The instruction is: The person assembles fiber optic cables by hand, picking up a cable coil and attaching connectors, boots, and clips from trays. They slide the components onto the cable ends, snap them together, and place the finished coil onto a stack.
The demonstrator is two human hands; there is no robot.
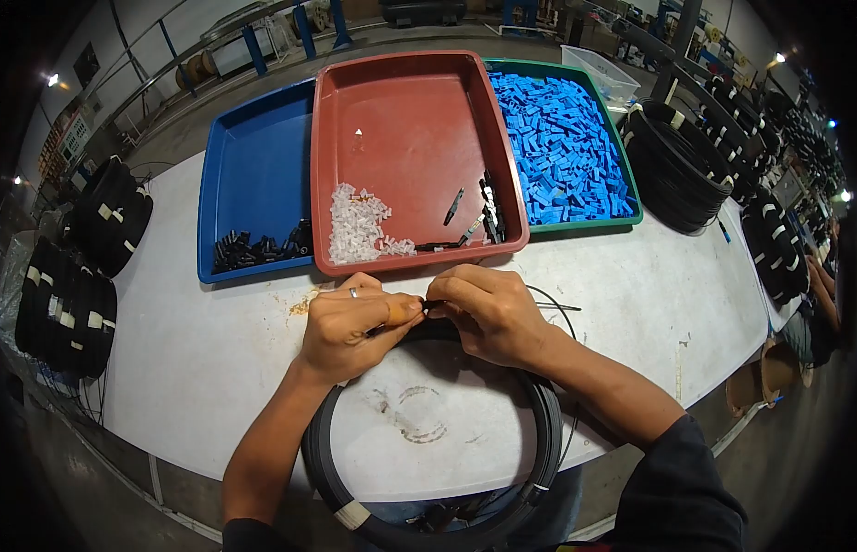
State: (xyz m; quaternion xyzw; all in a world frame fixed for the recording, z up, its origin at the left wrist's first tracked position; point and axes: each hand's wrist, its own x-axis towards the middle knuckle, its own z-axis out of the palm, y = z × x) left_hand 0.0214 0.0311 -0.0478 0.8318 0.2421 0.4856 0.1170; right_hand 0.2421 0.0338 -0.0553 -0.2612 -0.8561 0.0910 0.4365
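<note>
My left hand (pixel 359 324), with a ring and an orange-brown wrap on the thumb, is closed in a pinch at the centre of the table. My right hand (pixel 491 313) pinches close beside it, the fingertips nearly touching. Between them shows a small black part (pixel 431 304), mostly covered by the fingers, so its kind cannot be made out. Under both hands lies a coil of black cable (pixel 546 432), bound with pale tape (pixel 352 514), overhanging the table's near edge. A loose cable end (pixel 562 306) sticks out to the right of my right hand.
Beyond my hands stand a blue tray (pixel 254 166) with black pieces, a red tray (pixel 410 120) with clear pieces and black connectors, and a green tray (pixel 628 189) full of blue clips (pixel 567 147). More cable coils (pixel 677 166) flank the table (pixel 649 304). Another person's arm (pixel 822 281) shows far right.
</note>
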